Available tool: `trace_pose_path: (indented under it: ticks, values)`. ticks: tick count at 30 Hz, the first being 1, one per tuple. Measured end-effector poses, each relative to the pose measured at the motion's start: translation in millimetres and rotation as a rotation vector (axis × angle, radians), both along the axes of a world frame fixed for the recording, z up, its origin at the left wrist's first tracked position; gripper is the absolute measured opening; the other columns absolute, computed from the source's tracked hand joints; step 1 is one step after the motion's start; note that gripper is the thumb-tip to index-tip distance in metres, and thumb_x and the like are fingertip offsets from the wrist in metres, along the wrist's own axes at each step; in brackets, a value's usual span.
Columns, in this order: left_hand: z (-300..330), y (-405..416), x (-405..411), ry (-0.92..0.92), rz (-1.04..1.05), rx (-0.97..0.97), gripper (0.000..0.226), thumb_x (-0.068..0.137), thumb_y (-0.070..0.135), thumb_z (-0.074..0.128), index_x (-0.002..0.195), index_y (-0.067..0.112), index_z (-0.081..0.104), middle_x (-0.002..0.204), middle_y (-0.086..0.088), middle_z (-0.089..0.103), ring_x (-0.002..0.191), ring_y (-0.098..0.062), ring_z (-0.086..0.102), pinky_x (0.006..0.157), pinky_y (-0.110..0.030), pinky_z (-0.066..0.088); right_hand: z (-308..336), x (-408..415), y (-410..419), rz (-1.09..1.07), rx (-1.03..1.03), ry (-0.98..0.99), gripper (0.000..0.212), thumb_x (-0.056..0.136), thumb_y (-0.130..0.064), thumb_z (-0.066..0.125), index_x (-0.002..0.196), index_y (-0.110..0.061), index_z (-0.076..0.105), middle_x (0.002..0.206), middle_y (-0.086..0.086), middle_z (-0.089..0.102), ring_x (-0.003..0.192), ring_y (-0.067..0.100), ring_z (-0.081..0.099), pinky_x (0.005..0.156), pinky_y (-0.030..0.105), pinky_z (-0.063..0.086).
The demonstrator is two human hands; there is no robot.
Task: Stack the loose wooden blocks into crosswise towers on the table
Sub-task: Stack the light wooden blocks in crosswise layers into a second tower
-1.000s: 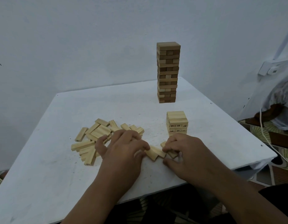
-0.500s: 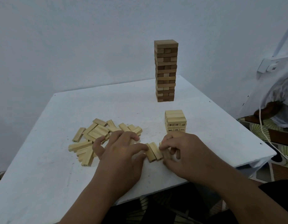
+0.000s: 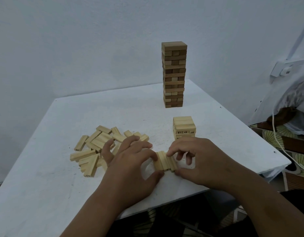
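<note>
Three pale wooden blocks (image 3: 165, 161) lie side by side on the white table (image 3: 45, 185) near its front edge. My left hand (image 3: 130, 166) pinches their left side between forefinger and thumb. My right hand (image 3: 197, 161) pinches their right side the same way. A heap of loose pale blocks (image 3: 96, 147) lies to the left, partly hidden behind my left hand. A short pale tower (image 3: 184, 127) with numbered ends stands just behind my right hand. A tall darker tower (image 3: 173, 74) stands at the back.
The table's front and right edges run close to my hands. A wall with a white socket (image 3: 287, 68) and a hanging cable (image 3: 277, 139) is at the right. Bundled cloth (image 3: 294, 103) lies beyond the right edge.
The blocks between my hands have been turned and pushed together into a tidy row of three. Both hands closed in on the row from either side.
</note>
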State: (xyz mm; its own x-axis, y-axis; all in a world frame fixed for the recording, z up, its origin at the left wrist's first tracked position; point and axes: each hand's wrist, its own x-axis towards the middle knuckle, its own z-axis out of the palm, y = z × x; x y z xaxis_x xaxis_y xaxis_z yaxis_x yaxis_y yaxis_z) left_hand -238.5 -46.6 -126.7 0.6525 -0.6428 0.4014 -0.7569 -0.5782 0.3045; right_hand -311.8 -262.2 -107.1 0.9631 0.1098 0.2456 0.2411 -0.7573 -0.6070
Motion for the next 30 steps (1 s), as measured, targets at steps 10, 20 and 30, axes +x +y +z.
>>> trace_pose_path:
  ticks: [10, 20, 30]
  values:
    - [5.4, -4.0, 3.3, 0.001, -0.005, 0.116, 0.035, 0.071, 0.068, 0.055, 0.094, 0.042, 0.058, 0.094, 0.023, 0.065, 0.129, -0.004, 0.047, 0.114, -0.052, -0.003, -1.9, 7.8, 1.7, -0.032, -0.007, 0.192, 0.05, 0.075, -0.031, 0.082, 0.118, -0.044, 0.058, 0.098, -0.026, 0.058, 0.094, -0.006, 0.051, 0.075, 0.016, 0.043]
    - [12.7, -5.7, 5.9, 0.098, -0.114, 0.04, 0.046, 0.067, 0.064, 0.066, 0.104, 0.044, 0.046, 0.105, 0.023, 0.055, 0.108, -0.001, 0.048, 0.082, -0.027, 0.016, 0.2, 5.8, -2.0, -0.007, 0.029, 0.126, 0.048, 0.069, -0.035, 0.086, 0.106, -0.043, 0.057, 0.089, -0.015, 0.058, 0.068, 0.003, 0.051, 0.06, 0.015, 0.042]
    - [39.1, -20.7, 12.2, 0.142, -0.118, -0.068, 0.044, 0.075, 0.058, 0.068, 0.105, 0.046, 0.038, 0.112, 0.026, 0.058, 0.11, 0.005, 0.047, 0.097, -0.024, 0.021, 22.0, 0.2, -16.7, -0.072, 0.06, -0.068, 0.046, 0.067, -0.039, 0.087, 0.105, -0.039, 0.06, 0.084, -0.011, 0.062, 0.073, 0.016, 0.056, 0.06, 0.023, 0.048]
